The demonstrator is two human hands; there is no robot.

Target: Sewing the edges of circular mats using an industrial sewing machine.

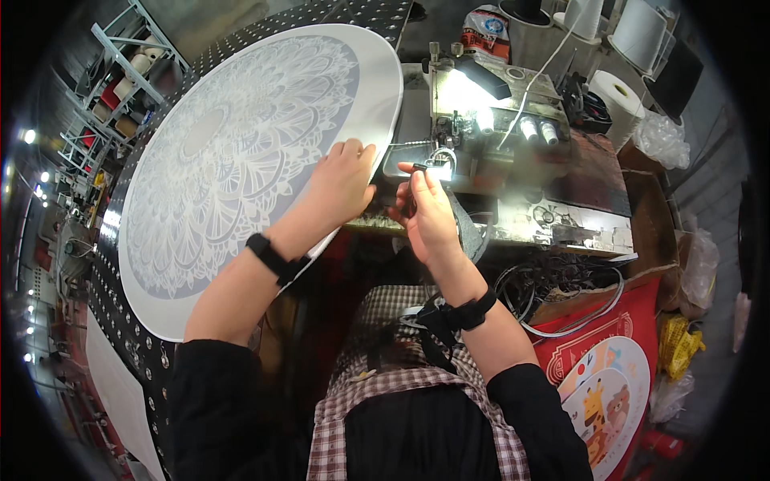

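A large round mat, white-rimmed with a grey and white lacy flower pattern, lies tilted across the left side. My left hand grips its right edge, fingers curled on top and thumb at the rim. My right hand is closed around a small dark tool, partly hidden by the fingers, just in front of the lit needle area of a sewing machine. The tool's kind cannot be made out. A strip of grey material hangs beside my right wrist.
Under the mat is a black table dotted with metal studs. White thread cones and a white roll stand at the back right. Coiled pale edging and a round mat with cartoon animals are at lower right. Shelving stands far left.
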